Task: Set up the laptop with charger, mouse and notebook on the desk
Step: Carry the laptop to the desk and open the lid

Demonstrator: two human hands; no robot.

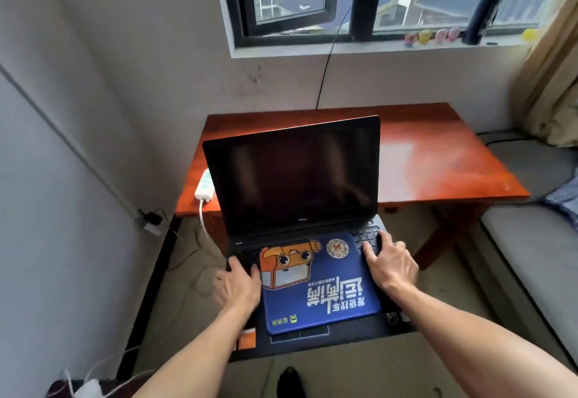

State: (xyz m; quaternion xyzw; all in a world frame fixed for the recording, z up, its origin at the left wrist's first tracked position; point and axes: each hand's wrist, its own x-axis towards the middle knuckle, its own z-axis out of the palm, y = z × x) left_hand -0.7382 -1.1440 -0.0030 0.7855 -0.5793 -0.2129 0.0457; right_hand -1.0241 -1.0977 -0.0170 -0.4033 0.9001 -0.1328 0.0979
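Both hands sit on the open laptop [294, 178], whose dark screen stands upright and whose base reaches out over the floor from the near edge of the desk [438, 160]. A blue pad [316, 285] with a cartoon print lies flat on the keyboard between them. The left hand [239, 285] rests at the base's left edge, thumb touching the pad; whether its outer fingers curl under I cannot tell. The right hand [389, 261] lies on the right-side keys, fingers apart. A white power strip [205, 186] sits on the desk's left edge.
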